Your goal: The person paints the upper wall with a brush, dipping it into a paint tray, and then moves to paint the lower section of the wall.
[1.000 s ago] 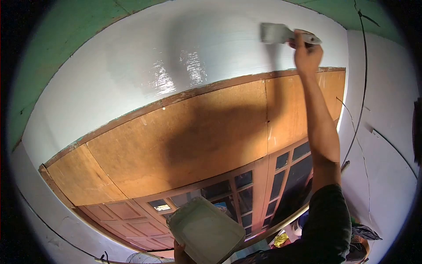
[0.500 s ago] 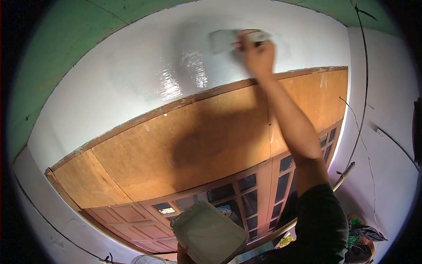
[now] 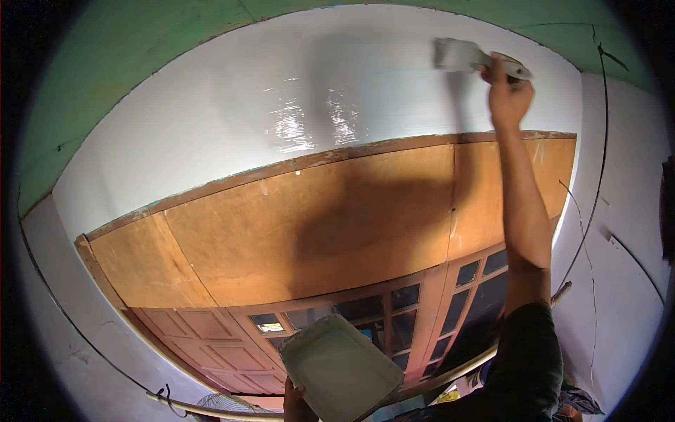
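Observation:
My right hand (image 3: 510, 98) is raised at the upper right, its fingers closed around the handle of a wide paintbrush (image 3: 457, 55). The bristles point left, close against the white wall (image 3: 211, 119), which has a wet shine near its middle. Low in the view, my left hand (image 3: 295, 399) grips the left edge of a paint tray (image 3: 342, 369) holding pale paint. Most of that hand is hidden behind the tray.
Below the white strip runs a brown wooden trim, then plywood panels (image 3: 232, 246). Paned windows and a pink-brown door (image 3: 211, 344) lie lower. A green ceiling (image 3: 91, 91) borders the top. Black cables (image 3: 603, 141) hang along the right wall; a fan (image 3: 228, 403) stands at the bottom.
My right hand has swept the brush to the right along the white wall. The view has shifted slightly, and the tray stays low in my left hand.

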`<state>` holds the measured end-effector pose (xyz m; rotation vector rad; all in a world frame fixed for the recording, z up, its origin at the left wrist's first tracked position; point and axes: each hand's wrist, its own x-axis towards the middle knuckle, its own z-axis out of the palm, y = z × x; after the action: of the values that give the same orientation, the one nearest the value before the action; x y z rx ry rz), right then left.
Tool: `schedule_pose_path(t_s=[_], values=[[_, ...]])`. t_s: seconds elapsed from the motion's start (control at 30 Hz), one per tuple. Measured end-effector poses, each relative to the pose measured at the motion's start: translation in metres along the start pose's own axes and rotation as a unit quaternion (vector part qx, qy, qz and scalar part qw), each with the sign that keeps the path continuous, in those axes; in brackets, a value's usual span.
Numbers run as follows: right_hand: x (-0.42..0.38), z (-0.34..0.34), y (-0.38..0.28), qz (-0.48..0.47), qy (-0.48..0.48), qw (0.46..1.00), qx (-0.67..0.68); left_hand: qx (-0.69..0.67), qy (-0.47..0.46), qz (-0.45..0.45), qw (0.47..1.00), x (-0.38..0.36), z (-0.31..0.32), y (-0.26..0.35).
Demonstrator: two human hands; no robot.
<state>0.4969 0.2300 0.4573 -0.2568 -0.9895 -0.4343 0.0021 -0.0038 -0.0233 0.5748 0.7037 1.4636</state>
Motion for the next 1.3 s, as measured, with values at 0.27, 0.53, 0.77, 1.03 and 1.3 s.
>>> schedule_pose_path(t_s=[0.27, 0.53, 0.77, 1.03, 1.3], values=[[-0.087, 0.205, -0.092, 0.089, -0.131, 0.974, 0.159, 0.027, 0.031, 0.011, 0.999, -0.003, 0.009, 0.001], [-0.030, 0.207, -0.016, 0.027, -0.084, 0.995, -0.042, 0.025, 0.006, 0.013, 1.000, -0.005, 0.010, 0.001], [0.055, 0.066, 0.016, -0.023, -0.013, 0.965, -0.262, 0.175, -0.095, 0.050, 0.979, 0.055, -0.102, -0.022], [0.037, 0.090, -0.006, -0.167, -0.085, 0.870, -0.457, 0.048, 0.034, 0.049, 0.997, -0.003, -0.009, -0.013], [-0.078, 0.278, -0.109, -0.256, -0.220, 0.888, -0.313, 0.052, 0.001, 0.046, 0.998, -0.011, 0.006, 0.000]])
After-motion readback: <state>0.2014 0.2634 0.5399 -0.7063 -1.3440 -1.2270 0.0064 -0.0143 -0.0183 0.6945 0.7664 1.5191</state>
